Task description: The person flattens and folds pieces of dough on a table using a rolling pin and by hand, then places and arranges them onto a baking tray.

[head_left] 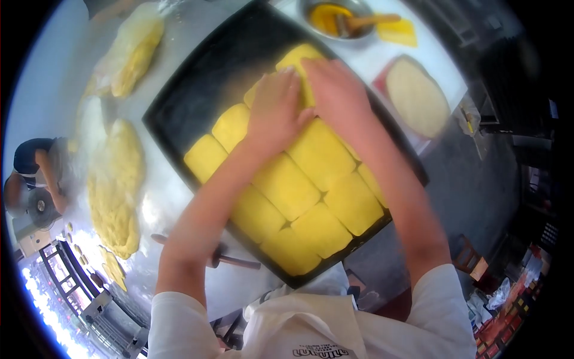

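Note:
Flat yellow dough pieces [287,185] lie edge to edge in rows on a large black tray [197,66]. My left hand [277,107] is over the upper row, its fingers on or just above a piece there; the fingers are partly smeared. Beside it on the right, my right hand [329,84] touches a yellow piece [299,57] near the tray's upper right edge, with its fingers spread. Neither hand shows anything clasped in it. The dough directly under both hands is partly hidden.
A metal bowl [335,18] with yellow liquid and a brush stands beyond the tray. Pale round dough [417,99] lies at the right. Large yellow dough masses [116,191] and a rolling pin [236,261] are left of the tray. Another person [39,164] is at far left.

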A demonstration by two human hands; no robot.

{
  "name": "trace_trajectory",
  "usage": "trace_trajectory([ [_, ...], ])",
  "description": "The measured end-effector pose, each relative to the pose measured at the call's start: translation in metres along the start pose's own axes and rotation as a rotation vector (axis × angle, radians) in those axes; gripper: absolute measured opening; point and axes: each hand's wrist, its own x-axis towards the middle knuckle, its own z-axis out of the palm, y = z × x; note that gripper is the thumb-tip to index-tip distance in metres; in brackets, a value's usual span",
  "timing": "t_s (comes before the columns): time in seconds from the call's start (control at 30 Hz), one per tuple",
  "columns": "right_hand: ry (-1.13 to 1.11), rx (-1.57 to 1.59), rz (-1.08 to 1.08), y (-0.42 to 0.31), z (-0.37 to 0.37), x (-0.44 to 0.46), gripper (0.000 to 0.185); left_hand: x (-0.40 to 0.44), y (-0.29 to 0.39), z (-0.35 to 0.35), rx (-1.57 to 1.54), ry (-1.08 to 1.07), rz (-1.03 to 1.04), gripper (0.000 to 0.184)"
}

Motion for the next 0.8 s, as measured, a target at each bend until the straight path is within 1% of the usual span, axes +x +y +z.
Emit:
trace_trajectory([
  [0.07,0.047,-0.01,-0.115,0.001,0.013,0.011,0.051,0.003,0.002,0.0,0.016,-0.029,-0.015,0.069],
  [0.1,0.061,-0.041,-0.133,0.004,0.023,0.016,0.051,0.002,0.003,0.001,0.02,-0.045,-0.023,0.069],
  [0.17,0.085,-0.106,-0.163,0.01,0.041,0.021,0.051,0.006,0.01,-0.012,0.045,-0.198,-0.073,0.071],
  [0.2,0.026,-0.128,-0.148,0.011,0.042,0.022,0.052,0.007,0.011,-0.016,0.056,-0.275,-0.098,0.071],
  [0.27,-0.092,-0.176,-0.119,0.014,0.043,0.022,0.054,0.002,0.007,-0.01,0.034,-0.172,-0.047,0.071],
  [0.3,-0.098,-0.154,-0.067,0.01,0.04,0.022,0.056,0.0,0.005,-0.007,0.023,-0.12,-0.022,0.071],
  [0.37,-0.106,-0.109,0.038,-0.001,0.034,0.022,0.059,-0.003,0.001,-0.003,0.017,-0.112,-0.023,0.072],
  [0.47,-0.083,0.0,0.132,0.0,0.044,0.025,0.059,-0.002,-0.004,-0.003,-0.016,-0.122,-0.018,0.072],
  [0.53,-0.113,-0.077,0.049,0.0,0.037,0.024,0.055,0.0,-0.002,-0.013,-0.079,-0.147,-0.031,0.07],
  [0.6,-0.084,-0.013,0.038,0.003,0.023,0.022,0.052,0.002,-0.001,-0.026,-0.176,-0.182,-0.06,0.069],
  [0.67,-0.011,0.198,0.107,-0.003,-0.008,0.006,0.049,-0.013,0.004,-0.035,-0.127,-0.11,-0.063,0.069],
  [0.7,0.038,0.245,0.146,0.0,-0.015,-0.01,0.047,-0.023,0.007,-0.038,-0.105,-0.074,-0.065,0.069],
  [0.8,0.126,0.406,0.311,0.007,-0.032,-0.075,0.035,-0.053,0.008,-0.033,-0.072,-0.117,-0.096,0.071],
])
